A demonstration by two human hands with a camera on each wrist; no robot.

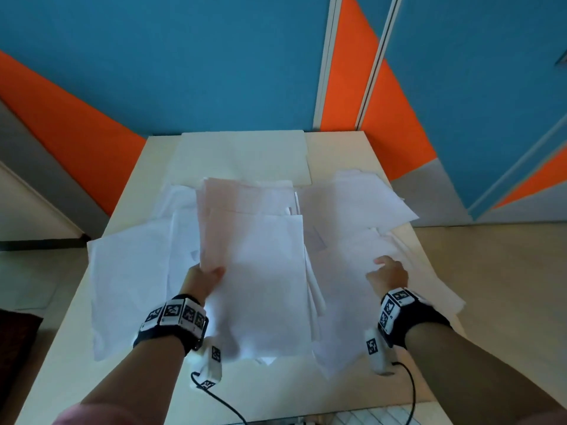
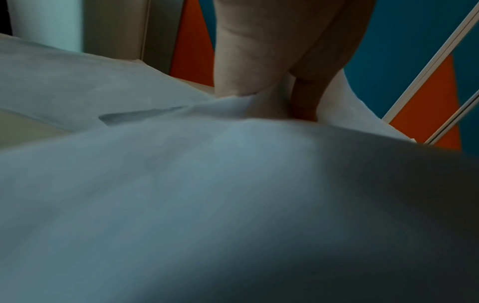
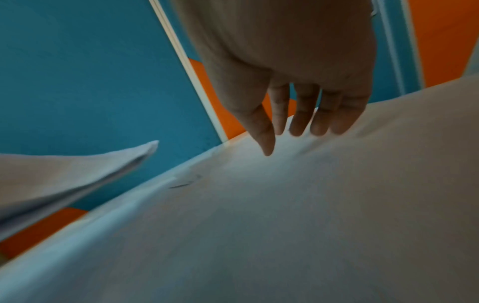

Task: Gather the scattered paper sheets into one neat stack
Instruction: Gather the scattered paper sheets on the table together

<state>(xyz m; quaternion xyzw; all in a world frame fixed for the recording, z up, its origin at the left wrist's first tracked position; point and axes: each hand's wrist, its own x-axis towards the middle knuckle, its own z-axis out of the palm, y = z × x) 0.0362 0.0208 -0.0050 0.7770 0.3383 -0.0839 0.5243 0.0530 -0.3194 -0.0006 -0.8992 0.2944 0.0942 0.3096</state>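
Note:
Several white paper sheets lie scattered over the pale table (image 1: 135,185). My left hand (image 1: 202,279) pinches the left edge of a raised bundle of sheets (image 1: 254,265), thumb on top; the left wrist view shows the thumb (image 2: 241,61) and a finger either side of the paper (image 2: 207,184). To the right, my right hand (image 1: 388,273) rests with straight fingers on loose sheets (image 1: 346,240). In the right wrist view its fingertips (image 3: 298,129) touch a sheet (image 3: 285,215), and the held bundle (image 3: 64,174) hangs at left.
More sheets overhang the table's left edge (image 1: 122,286) and right edge (image 1: 438,289). A flat white board (image 1: 242,154) lies at the far end. Blue and orange wall panels (image 1: 214,56) stand behind. Cables (image 1: 221,403) trail from my wrists over the near edge.

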